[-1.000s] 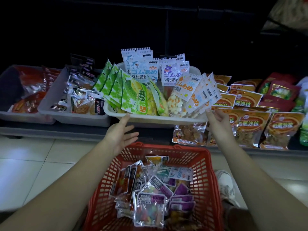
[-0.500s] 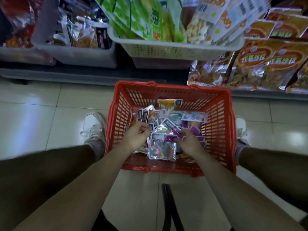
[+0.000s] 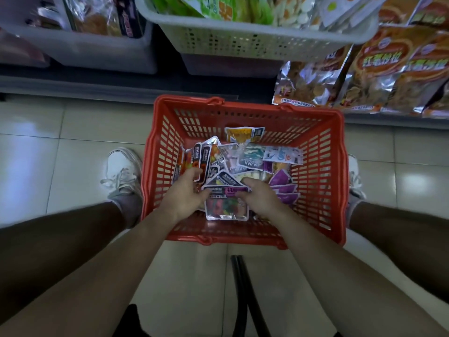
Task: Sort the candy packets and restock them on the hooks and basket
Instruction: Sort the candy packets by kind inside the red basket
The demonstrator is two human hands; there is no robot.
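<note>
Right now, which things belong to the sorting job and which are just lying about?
Job: red basket, packets, left hand, right hand, white basket.
Lying about: orange snack bags, grey bin, shoe.

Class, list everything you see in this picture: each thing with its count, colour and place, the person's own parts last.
red basket: one, red, on the floor.
packets: many, mixed colours, in the red basket.
white basket: one, white, shelf centre.
grey bin: one, grey, shelf left.
snack bags: several, orange, shelf right.
shoes: two, white, flanking the red basket.
left hand: on the packets.
right hand: on the packets.
</note>
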